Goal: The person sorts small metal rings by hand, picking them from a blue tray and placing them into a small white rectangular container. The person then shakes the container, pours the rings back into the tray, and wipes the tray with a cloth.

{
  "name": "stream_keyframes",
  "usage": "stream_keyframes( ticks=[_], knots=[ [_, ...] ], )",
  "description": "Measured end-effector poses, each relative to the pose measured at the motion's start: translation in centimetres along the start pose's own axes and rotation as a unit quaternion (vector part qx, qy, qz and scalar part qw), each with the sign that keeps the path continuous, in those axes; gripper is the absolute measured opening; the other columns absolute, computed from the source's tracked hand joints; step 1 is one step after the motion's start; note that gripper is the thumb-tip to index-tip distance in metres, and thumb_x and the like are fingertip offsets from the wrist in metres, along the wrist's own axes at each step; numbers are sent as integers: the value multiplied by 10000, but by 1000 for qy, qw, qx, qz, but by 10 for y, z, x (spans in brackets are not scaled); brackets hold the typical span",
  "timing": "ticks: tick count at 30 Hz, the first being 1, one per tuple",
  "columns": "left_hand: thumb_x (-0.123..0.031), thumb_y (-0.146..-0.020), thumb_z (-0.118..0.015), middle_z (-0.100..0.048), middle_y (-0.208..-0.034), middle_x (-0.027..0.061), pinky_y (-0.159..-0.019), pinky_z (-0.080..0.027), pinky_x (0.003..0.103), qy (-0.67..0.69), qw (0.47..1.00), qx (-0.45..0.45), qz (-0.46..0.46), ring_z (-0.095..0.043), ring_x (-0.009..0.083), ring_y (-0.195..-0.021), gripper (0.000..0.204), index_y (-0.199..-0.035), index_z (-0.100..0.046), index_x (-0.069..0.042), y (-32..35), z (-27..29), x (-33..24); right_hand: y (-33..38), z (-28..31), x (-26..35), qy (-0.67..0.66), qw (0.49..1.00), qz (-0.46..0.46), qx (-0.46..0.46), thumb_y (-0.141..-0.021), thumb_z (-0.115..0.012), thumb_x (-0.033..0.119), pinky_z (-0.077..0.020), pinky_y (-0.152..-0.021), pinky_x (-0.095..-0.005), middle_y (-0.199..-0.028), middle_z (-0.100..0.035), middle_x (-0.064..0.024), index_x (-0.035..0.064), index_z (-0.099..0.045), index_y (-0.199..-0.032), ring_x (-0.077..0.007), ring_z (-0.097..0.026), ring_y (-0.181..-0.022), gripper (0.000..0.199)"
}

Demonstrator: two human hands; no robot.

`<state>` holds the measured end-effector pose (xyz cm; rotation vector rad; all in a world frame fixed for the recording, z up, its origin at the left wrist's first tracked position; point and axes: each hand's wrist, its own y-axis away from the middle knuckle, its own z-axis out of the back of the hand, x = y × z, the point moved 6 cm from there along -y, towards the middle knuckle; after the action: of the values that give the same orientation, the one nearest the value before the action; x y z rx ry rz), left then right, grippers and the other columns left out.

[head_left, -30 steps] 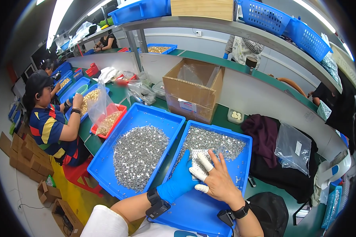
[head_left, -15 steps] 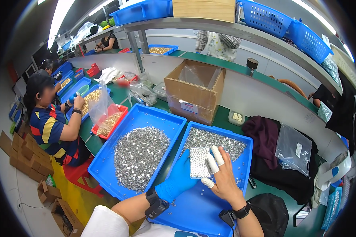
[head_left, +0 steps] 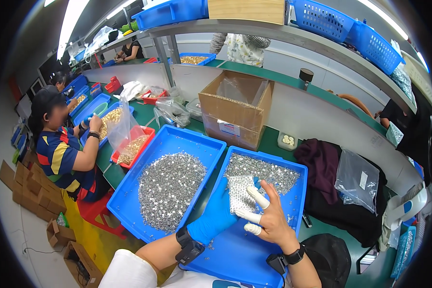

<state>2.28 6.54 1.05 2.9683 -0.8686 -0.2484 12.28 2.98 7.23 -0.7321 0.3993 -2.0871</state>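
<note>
My left hand (head_left: 218, 211), in a blue glove, holds a small flat sheet studded with tiny silver parts (head_left: 241, 193) over the right blue tray (head_left: 293, 211). My right hand (head_left: 269, 218), bare with white finger cots on three fingers, rests its fingertips against the sheet's right edge. A heap of small silver parts (head_left: 261, 171) lies at the tray's far end. Beside it, the left blue tray (head_left: 129, 201) holds a wider spread of silver parts (head_left: 169, 189).
An open cardboard box (head_left: 236, 113) stands behind the trays. A dark garment (head_left: 321, 168) and a clear plastic bag (head_left: 357, 180) lie to the right. A seated person (head_left: 62, 149) works at the left by a red tray (head_left: 135, 146). Blue baskets (head_left: 350, 29) line the shelf above.
Both hands have lifted the sheet slightly and brought it nearer me, away from the heap. My right fingers have shifted along its right edge.
</note>
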Motion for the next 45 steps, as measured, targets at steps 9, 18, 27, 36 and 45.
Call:
stream_keyframes(
  ticks=[9, 18, 27, 36, 45],
  knots=[
    [-429, -914, -328, -358, -1343, 151, -1025, -266, 446, 44, 999, 21, 8, -386, 300, -1198, 589, -1339, -283, -25, 1, -3, 0, -1, -1, 0, 7, 1000, -2, 16, -782, -579, 414, -200, -1001, -562, -1306, -416, -109, 243, -634, -1048, -407, -272, -1239, 322],
    [-437, -913, -326, -354, -1345, 151, -1025, -270, 438, 56, 998, 34, 14, -376, 292, -1209, 594, -1341, -281, -28, -1, -1, -1, -1, -4, -2, -8, 1000, -14, 14, -780, -582, 408, -227, -995, -556, -1306, -411, -115, 227, -622, -1074, -406, -276, -1236, 347],
    [-426, -920, -329, -385, -1321, 149, -1014, -307, 406, -12, 999, 15, -27, -406, 275, -1189, 579, -1322, -301, -10, -1, 1, -9, 4, -4, -11, 2, 998, -40, -43, -812, -548, 394, -237, -981, -561, -1314, -381, -155, 115, -535, -1167, -406, -271, -1239, 451],
    [-373, -930, -344, -431, -1282, 141, -1000, -340, 399, -98, 991, -14, -92, -440, 263, -1165, 508, -1296, -345, -21, 1, -4, -17, 2, -6, -11, 92, 993, -69, -18, -834, -504, 410, -188, -994, -572, -1337, -333, -188, 7, -440, -1218, -418, -252, -1245, 560],
    [-389, -937, -308, -439, -1276, 134, -989, -351, 410, -34, 998, -15, -58, -447, 262, -1159, 506, -1286, -366, -27, 1, -5, -11, 3, -11, -12, 92, 991, -90, 36, -873, -404, 459, -149, -1022, -542, -1386, -241, -205, 26, -364, -1286, -420, -175, -1282, 600]
  ],
)
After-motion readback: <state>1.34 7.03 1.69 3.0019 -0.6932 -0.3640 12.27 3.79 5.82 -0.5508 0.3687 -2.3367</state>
